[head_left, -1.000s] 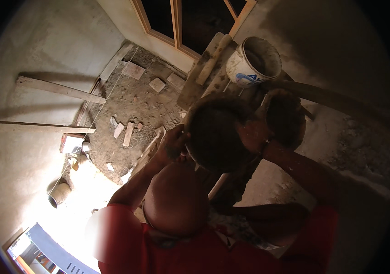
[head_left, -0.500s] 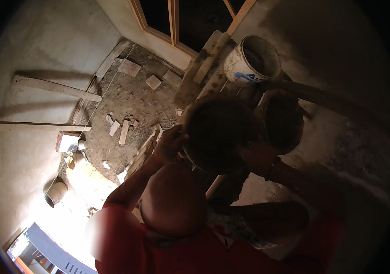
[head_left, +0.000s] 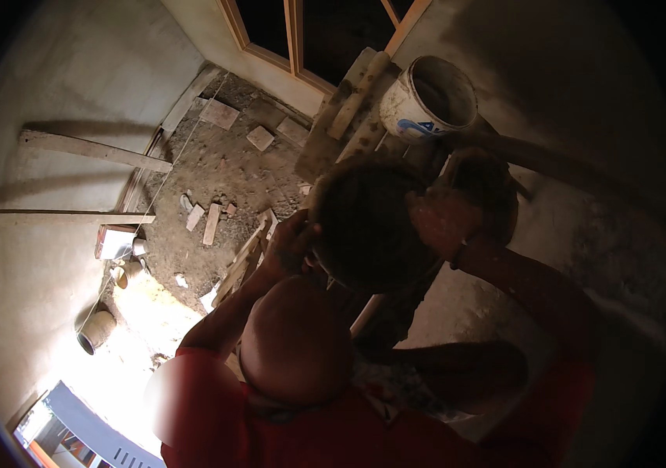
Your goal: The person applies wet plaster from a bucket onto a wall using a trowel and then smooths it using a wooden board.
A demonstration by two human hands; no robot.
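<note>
My left hand (head_left: 292, 243) grips the left rim of a dark round basin (head_left: 368, 234) whose contents are too shadowed to make out. My right hand (head_left: 440, 218) is over the basin's right side, fingers bent down and partly lost in shadow; I cannot make out what they hold. A second dark, round container (head_left: 493, 199) stands just right of the basin, partly behind that hand. Behind them a dirty white bucket (head_left: 428, 105) with a blue marking sits upright on wooden planks (head_left: 360, 101). My bare knee (head_left: 294, 335) is just below the left hand.
At the left, two boards (head_left: 99, 150) lean against a plastered wall, with a string running past them. Tile or brick pieces (head_left: 218, 115) lie on the dirt floor. Several small containers (head_left: 97, 331) are in bright light at lower left. A wooden-framed window (head_left: 295, 39) is at the top.
My right hand moved down toward the basin's lower right, then rose to its upper right side. My left hand stays on the rim. The whole view has shifted slightly.
</note>
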